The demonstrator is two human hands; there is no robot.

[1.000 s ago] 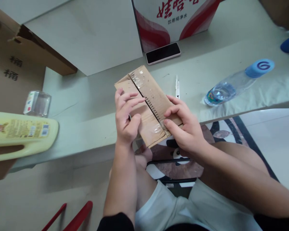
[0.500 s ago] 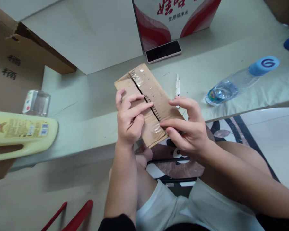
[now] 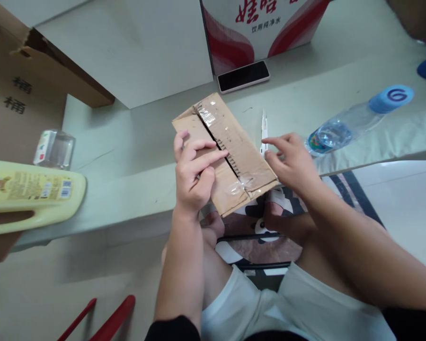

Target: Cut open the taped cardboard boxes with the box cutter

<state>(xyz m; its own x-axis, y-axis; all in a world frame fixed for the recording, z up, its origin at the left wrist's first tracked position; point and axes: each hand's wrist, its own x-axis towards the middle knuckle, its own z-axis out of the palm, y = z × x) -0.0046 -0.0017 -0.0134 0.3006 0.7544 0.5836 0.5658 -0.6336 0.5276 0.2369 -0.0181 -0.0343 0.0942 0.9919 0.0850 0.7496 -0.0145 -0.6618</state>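
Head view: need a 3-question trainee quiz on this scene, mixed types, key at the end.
1. Multiple choice: which of these is nearest the fingertips of the right hand?
a) pale yellow plastic jug
b) slim white cutter-like tool
c) white-and-red printed carton

2. True or false: the left hand lies on that cutter-like tool.

3. Fill in: the cap of the clear plastic bottle is ____ in colour.

Key:
1. b
2. False; it lies on the flat brown cardboard box.
3. blue
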